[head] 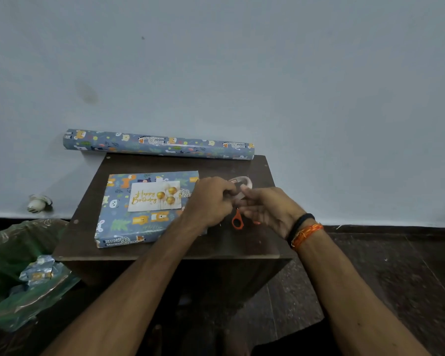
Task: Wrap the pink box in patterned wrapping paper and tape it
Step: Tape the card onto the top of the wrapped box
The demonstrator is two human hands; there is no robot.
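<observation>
The box (129,222) lies on the left half of a small dark table (165,250), fully covered in blue animal-patterned paper. A white "Happy Birthday" card (152,199) sits on its top. Just right of the box, my left hand (211,201) has its fingers curled on a clear tape roll (242,181). My right hand (267,211) meets it from the right and pinches at the tape's end. Orange-handled scissors (237,221) lie on the table under both hands, with the blades hidden.
A roll of the same wrapping paper (157,144) lies along the table's back edge against the wall. A bin lined with a green bag (16,268) holding paper scraps stands on the floor at the left. A small white object (38,203) rests by the wall.
</observation>
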